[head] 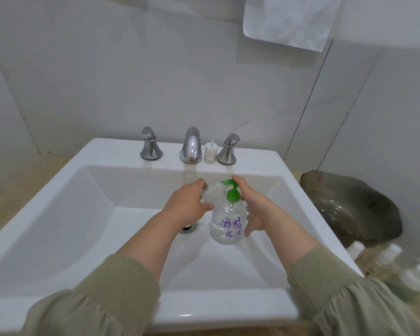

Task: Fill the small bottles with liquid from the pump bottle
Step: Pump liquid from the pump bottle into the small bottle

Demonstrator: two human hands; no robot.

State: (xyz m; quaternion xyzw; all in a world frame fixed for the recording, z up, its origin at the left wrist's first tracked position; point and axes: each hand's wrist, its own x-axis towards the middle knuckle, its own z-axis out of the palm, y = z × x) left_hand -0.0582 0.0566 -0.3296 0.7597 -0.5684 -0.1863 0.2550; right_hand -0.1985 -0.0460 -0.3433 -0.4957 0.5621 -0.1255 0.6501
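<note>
Grey tiled wall (155, 81) fills the background, with a white towel (291, 18) hanging at the top, and below me sits a white ceramic sink (102, 151). On its back ledge I see a chrome spout (190, 144) between two chrome tap handles (150, 146), and a small white cap (210, 152) stands between the spout and the right-hand handle.

Both hands are over the basin, above the drain (188, 227). My left hand (188, 202) grips a small clear bottle (215, 191), fingers curled tightly round it. The bottle is tilted and lies right by the nozzle of the green pump head (232, 191); I cannot tell if they touch.

My right hand (255, 207) wraps the clear pump bottle (228, 224) from its right side, in a close grip on the body, with one finger reaching up to the top of the pump head. The pump bottle is upright, in the air over the basin, with purple handwriting on its front.

To the right, on the counter, lies a dark glass dish (349, 204), and nearer to me more small bottles with white caps (386, 258), blurred.
</note>
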